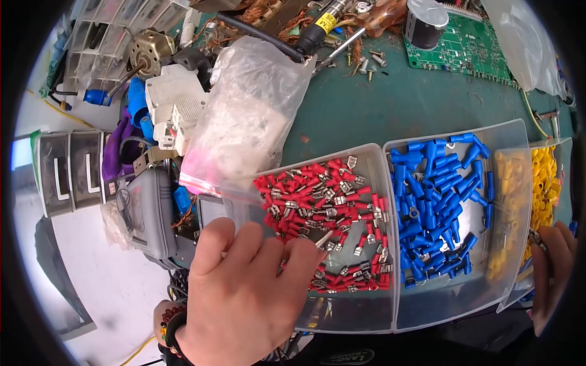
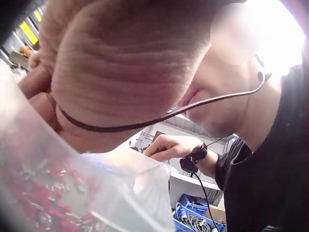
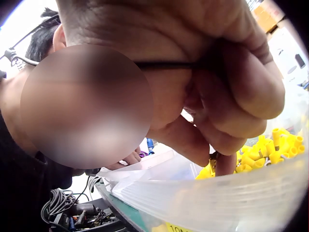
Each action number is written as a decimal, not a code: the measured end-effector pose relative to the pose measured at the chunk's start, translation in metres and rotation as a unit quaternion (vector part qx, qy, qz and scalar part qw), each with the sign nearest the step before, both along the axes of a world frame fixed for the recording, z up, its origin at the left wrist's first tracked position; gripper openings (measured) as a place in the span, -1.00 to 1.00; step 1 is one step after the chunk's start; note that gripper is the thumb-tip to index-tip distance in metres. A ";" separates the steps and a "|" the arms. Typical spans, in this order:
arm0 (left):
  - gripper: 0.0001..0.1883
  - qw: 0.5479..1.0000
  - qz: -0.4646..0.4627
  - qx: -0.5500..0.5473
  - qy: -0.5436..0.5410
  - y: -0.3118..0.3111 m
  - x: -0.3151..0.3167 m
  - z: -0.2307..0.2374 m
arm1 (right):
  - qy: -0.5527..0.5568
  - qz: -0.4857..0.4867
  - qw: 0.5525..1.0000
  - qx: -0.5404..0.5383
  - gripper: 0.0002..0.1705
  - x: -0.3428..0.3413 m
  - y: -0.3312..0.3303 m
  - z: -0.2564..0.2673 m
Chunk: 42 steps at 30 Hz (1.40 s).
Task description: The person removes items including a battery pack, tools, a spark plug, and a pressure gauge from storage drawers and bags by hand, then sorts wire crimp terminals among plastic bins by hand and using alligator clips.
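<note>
My left hand point(image 1: 244, 293) hovers over the near left part of a clear bin point(image 1: 390, 244) of red crimp connectors point(image 1: 305, 201), its fingers curled. A small pale pointed piece point(image 1: 324, 239) juts from its fingertips; the rest of that piece is hidden. At the far right, my right hand point(image 1: 551, 262) is at the near side of a bin of yellow crimp connectors point(image 1: 545, 186). It pinches a small dark metal piece point(image 3: 213, 158) between thumb and finger, just above the yellow connectors. Between the hands stands a bin of blue crimp connectors point(image 1: 436, 207).
A clear plastic bag point(image 1: 250, 104) lies behind the red bin. Farther back are a screwdriver point(image 1: 323, 24), loose screws point(image 1: 370, 66) and a green circuit board point(image 1: 464, 49). At left sit a white plastic housing point(image 1: 174, 100), a grey case point(image 1: 146, 213) and small drawers point(image 1: 70, 171).
</note>
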<state>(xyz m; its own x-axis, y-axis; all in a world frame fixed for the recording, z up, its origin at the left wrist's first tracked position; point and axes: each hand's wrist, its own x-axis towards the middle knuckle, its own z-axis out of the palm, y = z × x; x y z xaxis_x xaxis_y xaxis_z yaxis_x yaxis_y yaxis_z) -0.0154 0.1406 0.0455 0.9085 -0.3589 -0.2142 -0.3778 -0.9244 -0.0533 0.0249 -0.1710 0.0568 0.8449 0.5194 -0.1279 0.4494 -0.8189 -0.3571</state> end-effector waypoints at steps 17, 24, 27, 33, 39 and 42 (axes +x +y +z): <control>-0.78 1.000 0.003 -0.008 0.015 -0.002 0.016 -0.005 | 0.012 0.001 1.000 -0.019 -0.93 0.008 0.000 -0.004; -0.79 0.992 0.059 -0.098 0.047 0.003 0.015 0.002 | 0.017 -0.016 1.000 -0.010 -0.93 0.008 -0.002 -0.004; -0.75 0.982 0.099 -0.147 0.059 0.000 0.018 0.010 | 0.012 -0.010 1.000 -0.013 -0.93 0.008 -0.001 -0.006; -0.76 0.885 0.144 -0.424 0.126 0.012 0.009 0.006 | 0.052 -0.020 0.998 -0.042 -0.94 0.010 0.002 -0.001; -0.53 0.757 0.189 -0.577 0.241 0.013 0.009 0.009 | 0.020 -0.015 0.999 0.022 -0.94 0.006 -0.010 -0.010; -0.48 0.724 0.261 -0.587 0.251 0.005 0.003 0.013 | 0.041 -0.022 0.999 0.019 -0.94 0.008 -0.009 -0.005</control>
<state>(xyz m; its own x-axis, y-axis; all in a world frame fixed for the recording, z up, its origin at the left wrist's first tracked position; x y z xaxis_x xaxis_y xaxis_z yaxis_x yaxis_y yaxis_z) -0.0122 0.1453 0.0582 0.8997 -0.1968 -0.3895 0.3397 -0.2447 0.9082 0.0326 -0.1795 0.0517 0.8546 0.4880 -0.1779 0.3815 -0.8221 -0.4227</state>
